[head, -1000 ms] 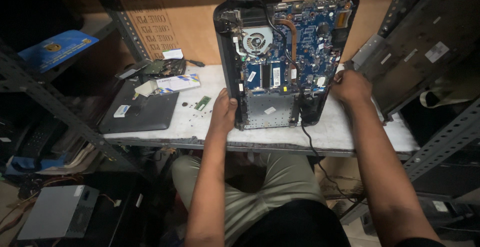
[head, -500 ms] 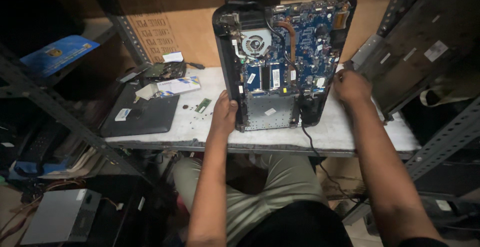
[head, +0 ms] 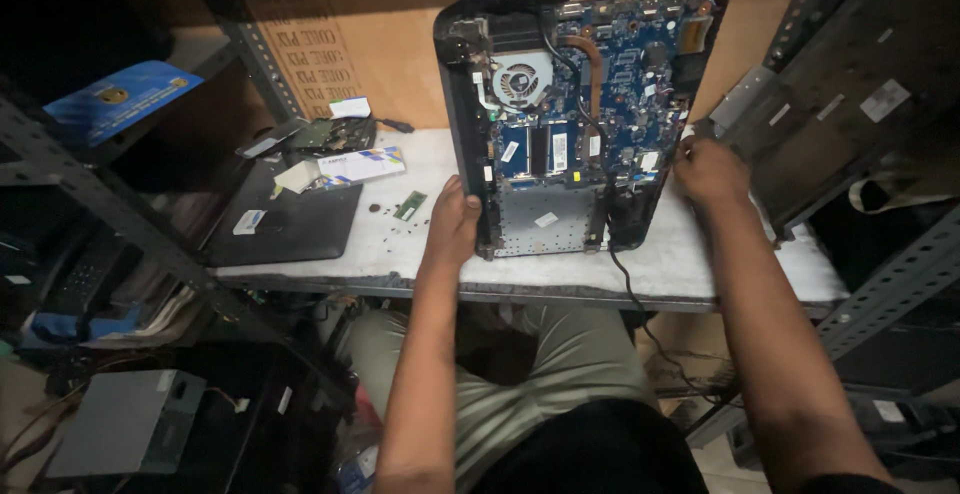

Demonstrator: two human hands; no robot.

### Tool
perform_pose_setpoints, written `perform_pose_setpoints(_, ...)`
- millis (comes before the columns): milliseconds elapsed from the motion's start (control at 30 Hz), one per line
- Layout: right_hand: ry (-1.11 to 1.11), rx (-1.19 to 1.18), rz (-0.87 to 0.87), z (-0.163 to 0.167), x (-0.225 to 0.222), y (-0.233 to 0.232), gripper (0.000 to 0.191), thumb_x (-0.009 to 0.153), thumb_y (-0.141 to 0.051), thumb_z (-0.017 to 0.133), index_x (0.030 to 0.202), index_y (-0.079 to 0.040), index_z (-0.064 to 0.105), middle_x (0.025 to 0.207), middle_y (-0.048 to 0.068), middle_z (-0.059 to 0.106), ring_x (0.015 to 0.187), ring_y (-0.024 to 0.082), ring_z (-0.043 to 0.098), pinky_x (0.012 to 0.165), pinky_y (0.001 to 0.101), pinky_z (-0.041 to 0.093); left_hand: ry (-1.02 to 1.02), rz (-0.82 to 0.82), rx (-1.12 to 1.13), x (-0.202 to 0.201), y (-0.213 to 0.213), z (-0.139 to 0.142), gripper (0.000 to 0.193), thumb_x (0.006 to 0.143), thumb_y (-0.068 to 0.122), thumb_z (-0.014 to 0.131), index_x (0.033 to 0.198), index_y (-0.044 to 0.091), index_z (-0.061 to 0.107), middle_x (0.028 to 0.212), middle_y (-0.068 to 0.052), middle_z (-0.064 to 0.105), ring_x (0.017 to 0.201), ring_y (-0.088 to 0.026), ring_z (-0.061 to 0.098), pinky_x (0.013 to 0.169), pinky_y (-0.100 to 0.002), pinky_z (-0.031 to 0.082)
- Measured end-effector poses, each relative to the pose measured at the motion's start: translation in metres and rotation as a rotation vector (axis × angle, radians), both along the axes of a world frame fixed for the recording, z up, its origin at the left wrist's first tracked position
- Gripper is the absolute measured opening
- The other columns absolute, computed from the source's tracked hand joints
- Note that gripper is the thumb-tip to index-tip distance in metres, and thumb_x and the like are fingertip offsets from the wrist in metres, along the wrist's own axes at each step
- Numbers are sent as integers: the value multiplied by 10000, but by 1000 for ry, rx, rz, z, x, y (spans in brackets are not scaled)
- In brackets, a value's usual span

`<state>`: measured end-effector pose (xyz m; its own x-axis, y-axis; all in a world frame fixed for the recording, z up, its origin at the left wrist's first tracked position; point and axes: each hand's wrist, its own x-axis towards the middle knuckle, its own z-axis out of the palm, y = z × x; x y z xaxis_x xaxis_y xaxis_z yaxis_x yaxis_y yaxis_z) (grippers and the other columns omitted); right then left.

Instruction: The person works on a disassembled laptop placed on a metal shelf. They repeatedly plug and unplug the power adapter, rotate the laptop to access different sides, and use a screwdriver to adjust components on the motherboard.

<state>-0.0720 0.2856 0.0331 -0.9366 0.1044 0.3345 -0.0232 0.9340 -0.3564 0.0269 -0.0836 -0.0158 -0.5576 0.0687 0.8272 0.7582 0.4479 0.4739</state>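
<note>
**Q:** Opened black laptop base with exposed blue circuit board [head: 580, 124] — where does it sit, and how is it held?

**A:** It stands on the pale table [head: 400, 254], tipped up nearly on edge against the brown cardboard behind, with its round grey cooling fan [head: 520, 82] near the top. Reading left to right: a closed dark laptop [head: 290, 219] and a small green memory stick [head: 409, 205] lie well apart from it. The left hand [head: 452, 226] grips the lower left edge of the case, fingers closed around the rim. The right hand [head: 712, 172] is at the right edge, fingers curled; whether they pinch the case or a small part cannot be told.

**Q:** What makes for a sound hold here?

**A:** Judged from the tilt, the left hand should bear on the plastic rim only, clear of the board. The black cable [head: 640, 304] trailing off the table edge wants slack, lest it drag the base.
</note>
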Motion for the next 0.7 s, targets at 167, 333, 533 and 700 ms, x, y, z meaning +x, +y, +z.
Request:
perform_pose_setpoints(167, 33, 8, 29, -3, -3, 3, 364, 996, -407, 565, 1220, -179, 737, 1200, 180, 715, 1134, 383, 655, 944, 504, 498, 13, -14, -17, -2, 1, 2, 771, 1094, 642, 259, 1122, -17, 658, 1110, -225, 667, 1088, -439, 586, 973, -471, 460)
perform_pose_setpoints(333, 36, 5, 15, -3, -4, 3, 362, 1014, -417, 562, 1209, -169, 738, 1184, 189, 719, 1124, 380, 662, 942, 501, 501, 24, -25, -9, -1, 1, 1, 771, 1094, 634, 251, 1132, -21, 657, 1125, -226, 662, 1099, -432, 586, 980, -469, 458)
perform_pose_setpoints(533, 18, -55, -1, -1, -1, 2, 344, 1005, -403, 558, 1184, -157, 719, 1096, 155, 756, 1108, 354, 681, 946, 488, 503, 26, -13, -31, -2, 0, 2, 786, 1088, 644, 234, 1113, -14, 663, 1104, -219, 665, 1083, -427, 591, 967, -465, 465)
perform_pose_setpoints(700, 31, -74, 24, -2, -2, 3, 339, 1021, -403, 544, 1145, -142, 722, 1041, 151, 762, 1089, 358, 692, 943, 486, 507, 25, -15, -21, -3, -1, 0, 793, 1087, 659, 238, 1111, -11, 662, 1095, -215, 666, 1076, -427, 590, 968, -467, 461)
